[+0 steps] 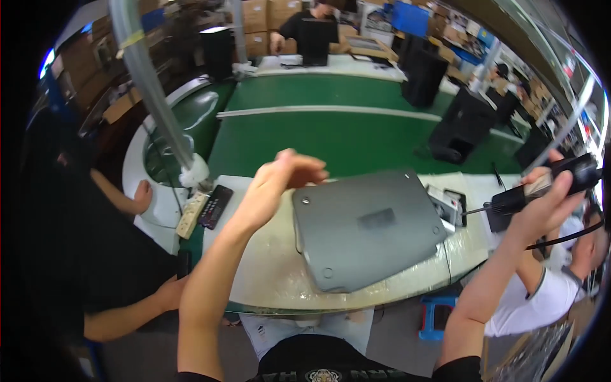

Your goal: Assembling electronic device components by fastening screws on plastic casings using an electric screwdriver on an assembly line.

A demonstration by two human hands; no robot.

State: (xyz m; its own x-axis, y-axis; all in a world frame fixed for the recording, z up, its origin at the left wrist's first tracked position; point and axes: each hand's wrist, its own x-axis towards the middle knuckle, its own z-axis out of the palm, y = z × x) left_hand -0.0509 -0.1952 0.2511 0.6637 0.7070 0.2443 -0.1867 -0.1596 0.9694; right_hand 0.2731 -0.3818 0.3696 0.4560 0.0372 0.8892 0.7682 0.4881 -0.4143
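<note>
A dark grey flat case [369, 235] with rounded corners and round marks near its corners lies on the pale work surface in front of me. My left hand [280, 178] hovers at its far left corner, fingers stretched out and slightly curved, holding nothing. Over at the right, my right hand [548, 204] grips a black electric screwdriver [576, 175] with a cable. Its long bit points left, toward a small silver-and-white part [447, 205] beside the case's right edge. I cannot tell whether the bit touches that part.
A power strip [192, 215] and a black remote-like device [216, 207] lie left, beside a metal pole [149, 83]. Black speaker-like boxes [461, 124] stand on the green conveyor [318, 140]. Other people are close at left and right; another sits across. A blue stool [435, 318] stands below.
</note>
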